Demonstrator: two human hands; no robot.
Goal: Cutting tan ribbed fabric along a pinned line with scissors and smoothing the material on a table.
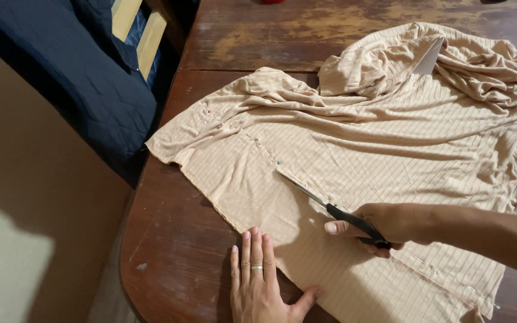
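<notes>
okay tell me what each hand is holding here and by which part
The right hand holds scissors by the black handles, blades in the tan fabric. The left hand holds nothing; it lies flat on the fabric's edge.

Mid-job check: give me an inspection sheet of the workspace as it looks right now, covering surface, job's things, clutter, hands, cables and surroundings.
Surface: worn dark wooden table, finish scuffed at the far end.
Job's things: beige ribbed fabric spread flat near the hands, bunched at the far right; black-handled scissors with blades in a cut through it; pins along the near-right edge.
Clutter: a pale card-like piece poking from the bunched folds; a red thing at the far edge, mostly out of view.
Hands: left hand flat, palm down, on the fabric's edge, ring on one finger; right hand gripping the scissors.
Cables: nothing seen.
Surroundings: dark blue cloth over wooden slats at left; pale wall.
</notes>
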